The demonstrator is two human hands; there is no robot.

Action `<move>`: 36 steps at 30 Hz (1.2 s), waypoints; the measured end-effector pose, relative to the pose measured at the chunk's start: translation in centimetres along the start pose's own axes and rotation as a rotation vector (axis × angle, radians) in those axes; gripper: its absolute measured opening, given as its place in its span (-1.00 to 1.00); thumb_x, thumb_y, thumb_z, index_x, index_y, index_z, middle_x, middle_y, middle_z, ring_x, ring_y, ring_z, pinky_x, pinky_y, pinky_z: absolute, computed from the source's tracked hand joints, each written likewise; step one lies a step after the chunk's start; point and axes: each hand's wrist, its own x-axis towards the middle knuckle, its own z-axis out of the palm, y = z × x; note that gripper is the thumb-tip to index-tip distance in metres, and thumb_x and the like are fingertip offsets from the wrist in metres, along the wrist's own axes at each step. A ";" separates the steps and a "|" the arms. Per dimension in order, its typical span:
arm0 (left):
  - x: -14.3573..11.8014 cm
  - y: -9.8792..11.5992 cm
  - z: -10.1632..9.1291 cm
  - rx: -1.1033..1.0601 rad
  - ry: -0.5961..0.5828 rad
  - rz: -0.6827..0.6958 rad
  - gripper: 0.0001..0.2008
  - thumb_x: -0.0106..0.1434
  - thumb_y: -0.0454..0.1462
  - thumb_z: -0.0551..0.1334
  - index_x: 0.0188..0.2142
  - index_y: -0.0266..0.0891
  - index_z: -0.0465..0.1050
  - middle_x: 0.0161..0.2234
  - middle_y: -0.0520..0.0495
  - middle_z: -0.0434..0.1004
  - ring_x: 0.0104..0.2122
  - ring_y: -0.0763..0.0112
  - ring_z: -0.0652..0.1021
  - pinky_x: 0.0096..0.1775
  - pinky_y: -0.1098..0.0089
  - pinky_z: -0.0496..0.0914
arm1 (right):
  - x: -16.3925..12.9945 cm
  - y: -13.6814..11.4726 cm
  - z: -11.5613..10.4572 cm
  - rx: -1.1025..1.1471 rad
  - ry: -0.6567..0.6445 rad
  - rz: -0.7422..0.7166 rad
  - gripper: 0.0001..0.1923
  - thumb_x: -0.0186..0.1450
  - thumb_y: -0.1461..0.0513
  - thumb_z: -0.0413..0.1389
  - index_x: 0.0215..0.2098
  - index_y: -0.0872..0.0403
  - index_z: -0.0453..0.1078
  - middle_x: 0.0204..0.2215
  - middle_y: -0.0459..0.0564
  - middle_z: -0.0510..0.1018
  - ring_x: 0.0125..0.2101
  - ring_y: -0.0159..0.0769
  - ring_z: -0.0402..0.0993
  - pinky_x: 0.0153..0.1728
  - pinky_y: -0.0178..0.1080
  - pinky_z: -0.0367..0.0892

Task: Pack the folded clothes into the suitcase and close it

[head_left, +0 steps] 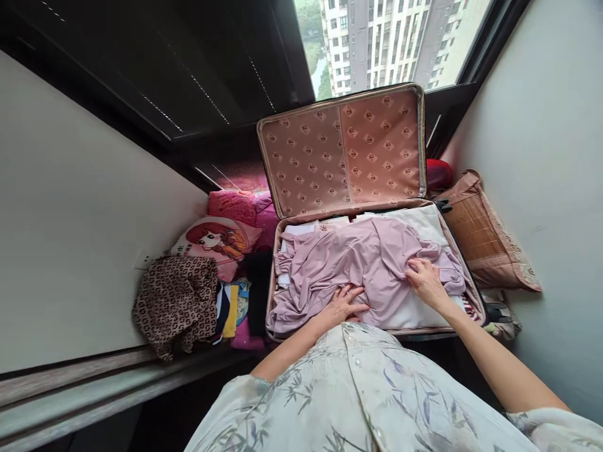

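Observation:
An open suitcase (275,276) lies before me, its patterned pink lid (339,150) propped up against the window. A rumpled lilac garment (348,260) is spread over white folded clothes (414,220) inside. My left hand (343,302) rests flat on the garment near the front edge, fingers apart. My right hand (425,280) presses on the garment's right side, its fingertips bunching the fabric.
A leopard-print cloth (176,301), a cartoon-print pillow (219,242) and pink bedding (233,204) are heaped left of the suitcase. A woven brown cushion (480,235) and a red object (438,172) sit on the right. Walls close in on both sides.

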 end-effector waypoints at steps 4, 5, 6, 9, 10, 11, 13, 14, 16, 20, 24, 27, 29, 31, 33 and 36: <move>-0.3 0.2 -1.4 -0.063 0.016 0.008 -0.50 0.29 -0.18 0.39 0.22 0.10 0.51 0.46 -0.11 0.10 0.42 -0.11 0.13 0.32 -0.15 0.16 | 0.0 1.5 -3.8 0.253 0.048 0.004 -0.74 0.39 0.25 -0.03 -0.21 0.02 0.52 -0.13 0.15 0.61 -0.07 -0.04 0.43 -0.06 -0.05 0.34; -0.4 0.2 -1.6 -0.077 0.023 0.007 -0.52 0.30 -0.19 0.39 0.21 0.08 0.53 0.45 -0.12 0.13 0.41 -0.08 0.15 0.32 -0.12 0.16 | -0.4 2.0 -4.9 0.319 0.031 -0.003 -0.73 0.41 0.22 -0.04 -0.20 0.02 0.51 -0.20 0.12 0.61 -0.14 -0.09 0.46 -0.10 -0.10 0.35; -0.5 0.3 -1.9 -0.093 0.034 0.002 -0.55 0.30 -0.19 0.38 0.19 0.06 0.54 0.43 -0.13 0.17 0.39 -0.05 0.18 0.32 -0.08 0.17 | -0.9 2.5 -5.9 0.375 -0.017 -0.010 -0.72 0.43 0.17 -0.05 -0.21 0.02 0.51 -0.28 0.09 0.60 -0.21 -0.14 0.47 -0.14 -0.14 0.35; -0.8 0.7 -2.6 -0.144 0.072 -0.011 -0.65 0.33 -0.20 0.34 0.11 0.01 0.60 0.35 -0.12 0.32 0.34 0.05 0.29 0.30 -0.01 0.20 | -2.3 3.8 -8.2 0.445 -0.338 0.021 -0.66 0.41 -0.01 0.03 -0.26 -0.01 0.54 -0.49 -0.04 0.54 -0.44 -0.25 0.43 -0.36 -0.26 0.30; -0.9 0.9 -2.9 -0.165 0.081 -0.005 -0.69 0.35 -0.20 0.32 0.08 0.00 0.61 0.31 -0.12 0.38 0.31 0.07 0.33 0.28 0.01 0.22 | -2.6 4.2 -8.7 0.437 -0.454 0.047 -0.65 0.37 -0.06 0.09 -0.27 -0.01 0.56 -0.55 -0.08 0.51 -0.50 -0.28 0.40 -0.42 -0.28 0.27; -1.0 1.0 -3.3 -0.189 0.087 0.010 -0.72 0.36 -0.20 0.30 0.05 -0.02 0.62 0.26 -0.11 0.45 0.27 0.11 0.38 0.27 0.03 0.25 | -2.7 4.6 -8.9 0.422 -0.531 0.075 -0.65 0.32 -0.08 0.14 -0.27 -0.02 0.57 -0.60 -0.10 0.49 -0.54 -0.29 0.39 -0.46 -0.28 0.24; -1.1 0.8 -4.3 -0.237 0.128 0.038 -0.74 0.39 -0.20 0.26 0.03 -0.07 0.62 0.17 -0.12 0.53 0.17 0.18 0.47 0.23 0.11 0.31 | -2.2 5.4 -8.8 0.408 -0.518 0.131 -0.64 0.30 -0.08 0.16 -0.25 -0.01 0.60 -0.58 -0.09 0.53 -0.52 -0.27 0.44 -0.43 -0.27 0.29; -1.1 0.4 -5.1 -0.251 0.178 0.033 -0.73 0.41 -0.20 0.23 0.03 -0.09 0.61 0.14 -0.13 0.54 0.14 0.22 0.50 0.21 0.15 0.34 | -1.7 5.7 -8.5 0.413 -0.439 0.151 -0.64 0.32 -0.07 0.12 -0.24 -0.01 0.61 -0.52 -0.06 0.58 -0.47 -0.24 0.49 -0.38 -0.26 0.34; -0.8 -1.2 -6.9 -0.246 0.331 -0.032 -0.70 0.44 -0.21 0.17 0.06 -0.13 0.59 0.14 -0.16 0.52 0.13 0.24 0.51 0.21 0.20 0.36 | 0.2 6.3 -7.4 0.426 -0.242 0.178 -0.64 0.36 -0.01 0.05 -0.23 -0.01 0.61 -0.36 0.00 0.66 -0.34 -0.19 0.56 -0.26 -0.23 0.41; 0.9 -7.2 -11.1 -0.160 0.618 -0.305 -0.62 0.43 -0.32 0.05 0.13 -0.20 0.51 0.16 -0.22 0.47 0.19 0.21 0.46 0.26 0.15 0.33 | 6.4 6.4 -4.4 0.360 -0.027 0.190 -0.67 0.37 0.14 0.02 -0.10 0.04 0.59 -0.13 0.12 0.66 -0.18 -0.14 0.58 -0.08 -0.16 0.43; 3.2 -13.1 -13.6 -0.093 0.730 -0.518 -0.54 0.35 -0.41 0.06 0.20 -0.32 0.41 0.12 -0.31 0.47 0.17 0.14 0.45 0.27 0.08 0.31 | 12.7 4.3 -2.0 0.205 -0.027 0.240 -0.58 0.37 0.27 -0.02 0.09 0.19 0.51 0.00 0.25 0.62 -0.02 -0.08 0.52 0.10 -0.11 0.33; 4.5 -15.1 -13.9 -0.029 0.653 -0.586 -0.50 0.32 -0.40 0.12 0.26 -0.33 0.36 0.10 -0.33 0.47 0.14 0.10 0.47 0.22 0.09 0.34 | 14.9 2.6 -0.9 0.085 -0.196 0.254 -0.55 0.37 0.25 0.02 0.17 0.23 0.45 -0.06 0.26 0.63 0.01 -0.06 0.49 0.08 -0.13 0.30; 5.0 -15.5 -13.7 0.016 0.529 -0.624 -0.55 0.31 -0.38 0.17 0.19 -0.30 0.42 0.02 -0.30 0.50 0.05 0.10 0.51 0.15 0.12 0.37 | 15.1 2.1 -0.6 0.023 -0.325 0.239 -0.62 0.35 0.22 0.07 0.06 0.17 0.53 -0.16 0.22 0.65 -0.06 -0.08 0.50 -0.04 -0.19 0.33; 5.0 -15.7 -13.7 0.040 0.436 -0.630 -0.70 0.30 -0.35 0.22 0.02 -0.28 0.54 -0.09 -0.25 0.52 -0.03 0.09 0.53 0.08 0.15 0.39 | 15.0 2.3 -0.8 -0.014 -0.407 0.220 -0.74 0.31 0.24 0.09 -0.15 0.13 0.60 -0.25 0.18 0.65 -0.16 -0.11 0.52 -0.15 -0.23 0.31; 4.7 -16.0 -14.1 0.064 0.433 -0.606 -0.83 0.29 -0.33 0.24 -0.16 -0.25 0.58 -0.15 -0.22 0.51 -0.07 0.09 0.52 0.03 0.16 0.39 | 15.1 3.2 -1.4 -0.028 -0.427 0.204 -0.77 0.29 0.29 0.07 -0.26 0.13 0.59 -0.27 0.19 0.64 -0.19 -0.13 0.52 -0.18 -0.24 0.30; 3.8 -16.5 -15.5 0.106 0.521 -0.524 -0.88 0.30 -0.32 0.23 -0.26 -0.22 0.58 -0.20 -0.19 0.50 -0.10 0.12 0.50 0.00 0.18 0.39 | 15.6 4.9 -2.3 -0.011 -0.373 0.147 -0.72 0.32 0.31 0.01 -0.17 0.15 0.56 -0.12 0.24 0.63 -0.10 -0.11 0.49 -0.12 -0.22 0.31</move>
